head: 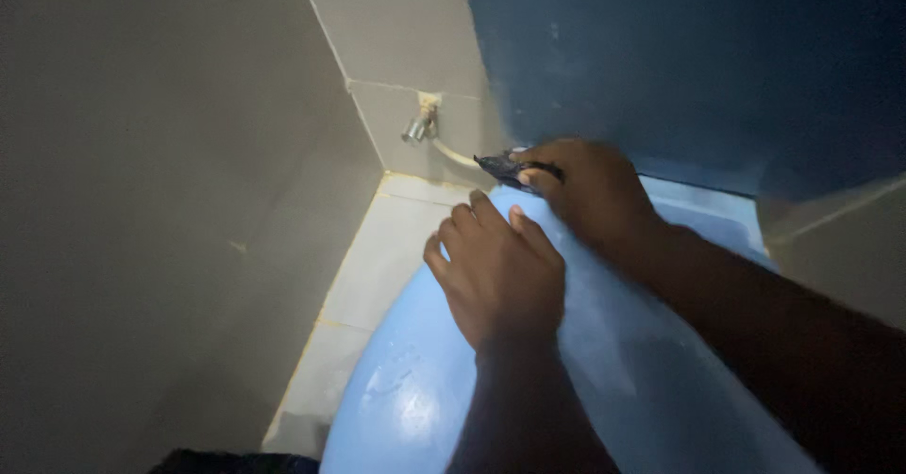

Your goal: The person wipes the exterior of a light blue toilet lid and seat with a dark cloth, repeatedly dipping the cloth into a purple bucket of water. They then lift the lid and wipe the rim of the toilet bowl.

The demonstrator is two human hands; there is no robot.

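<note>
A light blue toilet lid fills the lower middle of the head view. My left hand lies flat on its top, fingers spread and pointing toward the wall. Just behind it, my right hand is closed on a small dark scrubbing cloth and presses it at the rear edge of the lid, where the lid meets the dark blue cistern. Part of the cloth sticks out to the left of my fingers.
A metal water valve with a pale hose sits on the grey tiled wall left of the cistern. Light floor tiles run along the toilet's left side. A plain grey wall closes in on the left.
</note>
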